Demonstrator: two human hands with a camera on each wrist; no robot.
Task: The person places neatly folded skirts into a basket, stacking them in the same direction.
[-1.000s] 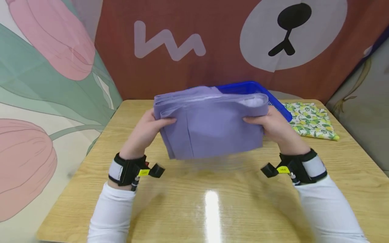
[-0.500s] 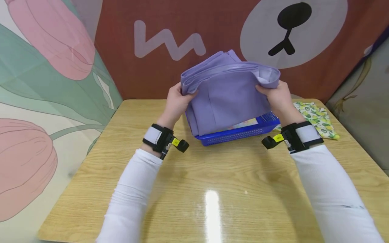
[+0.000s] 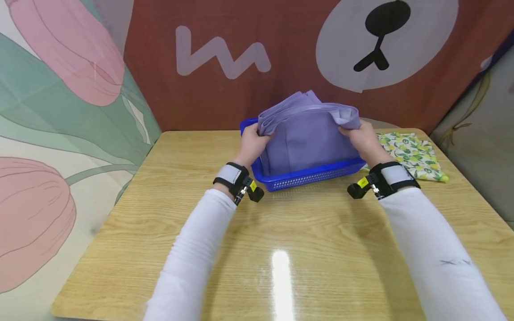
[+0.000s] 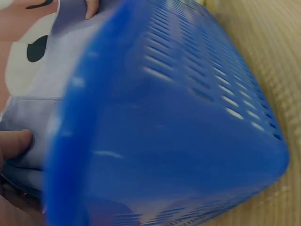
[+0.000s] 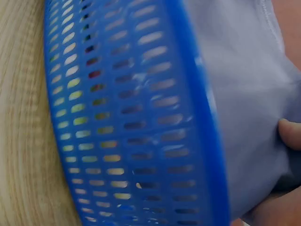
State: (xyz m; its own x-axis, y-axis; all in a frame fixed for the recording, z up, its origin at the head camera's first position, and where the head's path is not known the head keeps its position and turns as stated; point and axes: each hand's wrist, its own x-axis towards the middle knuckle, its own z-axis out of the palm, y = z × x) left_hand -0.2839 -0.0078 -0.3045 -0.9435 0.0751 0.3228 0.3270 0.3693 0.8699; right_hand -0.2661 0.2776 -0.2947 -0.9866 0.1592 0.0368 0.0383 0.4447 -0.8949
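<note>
A folded purple cloth [image 3: 309,138] stands partly inside a blue plastic basket [image 3: 313,173], its layered upper edge above the rim. At the cloth's left end, my left hand [image 3: 254,145] grips it with the thumb on the near face. My right hand [image 3: 364,139] holds the right end the same way, beside the basket's right side. In the left wrist view, the left thumb [image 4: 16,142] presses on the cloth behind the basket rim [image 4: 75,141]. From the right wrist, the cloth [image 5: 244,103] shows above the slotted basket wall [image 5: 127,117], through which coloured contents show.
A folded cloth with a lemon print [image 3: 417,156] lies on the wooden table [image 3: 201,178], to the right of the basket. Behind the table hangs a brown curtain with a bear's face [image 3: 225,98]. A flower-patterned wall covering [image 3: 88,147] is at the left.
The purple cloth went forward and up from the table's middle, then down into the basket. Both hands moved with it, keeping their grip; the left came further right.
</note>
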